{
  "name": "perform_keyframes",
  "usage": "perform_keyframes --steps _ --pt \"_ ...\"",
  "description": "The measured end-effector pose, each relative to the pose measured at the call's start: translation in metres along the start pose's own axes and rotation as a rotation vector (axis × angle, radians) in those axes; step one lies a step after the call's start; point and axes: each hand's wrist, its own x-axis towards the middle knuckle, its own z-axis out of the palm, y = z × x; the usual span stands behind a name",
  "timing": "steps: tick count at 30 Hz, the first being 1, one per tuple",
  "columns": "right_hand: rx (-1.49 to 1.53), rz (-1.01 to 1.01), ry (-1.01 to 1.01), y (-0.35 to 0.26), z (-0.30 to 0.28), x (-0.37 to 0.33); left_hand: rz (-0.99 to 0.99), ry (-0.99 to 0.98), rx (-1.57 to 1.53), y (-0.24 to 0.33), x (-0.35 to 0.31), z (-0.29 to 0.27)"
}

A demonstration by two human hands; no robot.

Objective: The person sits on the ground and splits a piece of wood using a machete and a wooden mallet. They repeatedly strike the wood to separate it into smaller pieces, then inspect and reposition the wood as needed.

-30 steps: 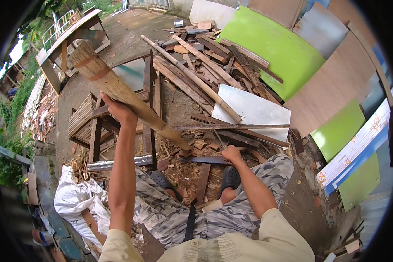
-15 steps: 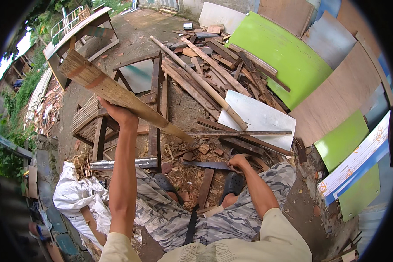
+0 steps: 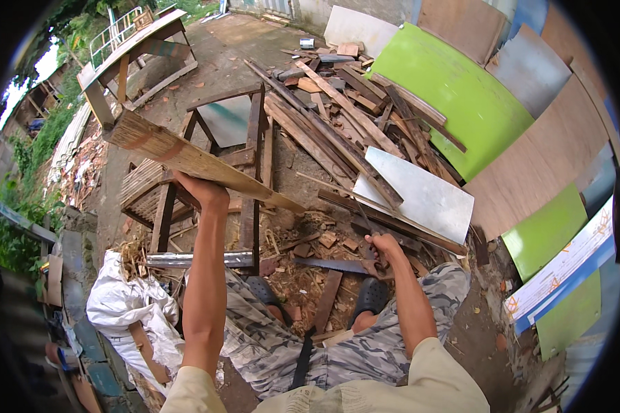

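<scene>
My left hand [image 3: 203, 191] grips a long, light-brown wooden plank [image 3: 186, 155] with reddish bands. The plank slants from upper left down to the middle, its wide end raised. Between my knees, my right hand [image 3: 386, 249] is closed on a thin dark tool [image 3: 362, 217] pointing up and away; its kind is unclear. A handsaw [image 3: 331, 263] lies just below this hand, its blade pointing left over the wood chips and its handle end close under my fingers. Beyond the plank stands a dark wooden frame [image 3: 253, 158] with a slatted part.
Scrap lumber [image 3: 351, 89] is heaped ahead, with a pale sheet [image 3: 420, 193] at its near side. Green panels [image 3: 455, 96] and plywood [image 3: 544, 158] lean along the right. A white sack [image 3: 127, 296] lies left of my leg. A wooden table [image 3: 134, 51] stands far left.
My right hand has come off the handsaw and now holds the thin dark tool above it. The plank stays in my left hand, tilted slightly differently. A thin stick ahead has swung to a slant.
</scene>
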Motion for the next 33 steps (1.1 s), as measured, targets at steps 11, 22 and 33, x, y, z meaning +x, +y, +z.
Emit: perform_keyframes --steps 11,22,33 --pt "-0.935 -0.190 0.056 -0.043 -0.080 0.044 -0.080 -0.068 -0.094 -0.033 -0.015 0.025" --pt "-0.281 -0.309 0.014 -0.065 -0.045 -0.078 0.010 -0.129 0.053 -0.084 -0.046 -0.002" --pt "0.230 -0.668 -0.191 -0.121 0.018 -0.184 0.262 -0.265 0.276 -0.057 -0.081 0.024"
